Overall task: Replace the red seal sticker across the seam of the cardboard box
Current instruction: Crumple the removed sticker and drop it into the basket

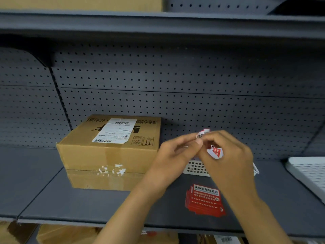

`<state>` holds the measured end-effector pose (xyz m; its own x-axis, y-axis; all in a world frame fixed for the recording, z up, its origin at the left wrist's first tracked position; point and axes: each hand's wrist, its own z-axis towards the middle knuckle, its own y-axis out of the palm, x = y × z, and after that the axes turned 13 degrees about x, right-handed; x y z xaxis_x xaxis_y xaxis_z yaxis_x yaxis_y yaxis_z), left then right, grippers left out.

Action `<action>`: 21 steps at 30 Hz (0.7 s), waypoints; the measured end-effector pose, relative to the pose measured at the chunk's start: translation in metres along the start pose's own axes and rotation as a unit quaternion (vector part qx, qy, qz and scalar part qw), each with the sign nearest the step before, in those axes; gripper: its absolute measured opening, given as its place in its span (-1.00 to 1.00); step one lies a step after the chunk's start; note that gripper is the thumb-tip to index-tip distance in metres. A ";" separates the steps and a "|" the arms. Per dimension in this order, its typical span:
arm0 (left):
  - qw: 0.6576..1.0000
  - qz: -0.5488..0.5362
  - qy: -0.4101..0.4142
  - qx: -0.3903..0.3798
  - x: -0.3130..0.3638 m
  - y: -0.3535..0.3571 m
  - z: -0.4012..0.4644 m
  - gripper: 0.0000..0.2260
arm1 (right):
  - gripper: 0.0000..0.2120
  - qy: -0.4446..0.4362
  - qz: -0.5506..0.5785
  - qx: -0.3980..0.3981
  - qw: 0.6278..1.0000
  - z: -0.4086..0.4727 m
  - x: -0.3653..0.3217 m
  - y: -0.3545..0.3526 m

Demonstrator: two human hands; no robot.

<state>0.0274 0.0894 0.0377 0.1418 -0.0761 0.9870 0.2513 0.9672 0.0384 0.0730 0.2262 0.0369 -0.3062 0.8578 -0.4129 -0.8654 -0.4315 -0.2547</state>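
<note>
Both hands [205, 148] pinch a crumpled red seal sticker [215, 152] between them, apparently the old, torn-off one; left of them the cardboard box [109, 152] shows white residue on its seam [112, 170], with fresh stickers [204, 199] just below.

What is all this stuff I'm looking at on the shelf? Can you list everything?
Cardboard box: one, brown, on the left of the grey shelf, white sticker scraps along its front seam.
Shipping label: one, white with barcodes, on top of the box.
Seal stickers: a small stack, red with white print, lying flat on the shelf near the front edge.
Basket: one, white and perforated, behind the hands, mostly hidden.
Tray: one, white and perforated, at the far right edge.
Shelf: grey, with a pegboard back wall.
Crumpled sticker: red and white, held between both hands.
Left hand: pinching the sticker's top.
Right hand: gripping the sticker too.
</note>
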 end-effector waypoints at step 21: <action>0.997 -0.070 -0.010 -0.028 -0.012 0.057 -0.002 -0.79 | -0.77 0.244 0.147 -0.109 0.952 -0.003 0.057 -0.058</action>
<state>0.0419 0.1451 0.0282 0.0833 -0.2043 0.9754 0.3204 0.9323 0.1679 0.1070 0.2996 0.0253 -0.2556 0.4829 -0.8376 -0.6514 -0.7262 -0.2199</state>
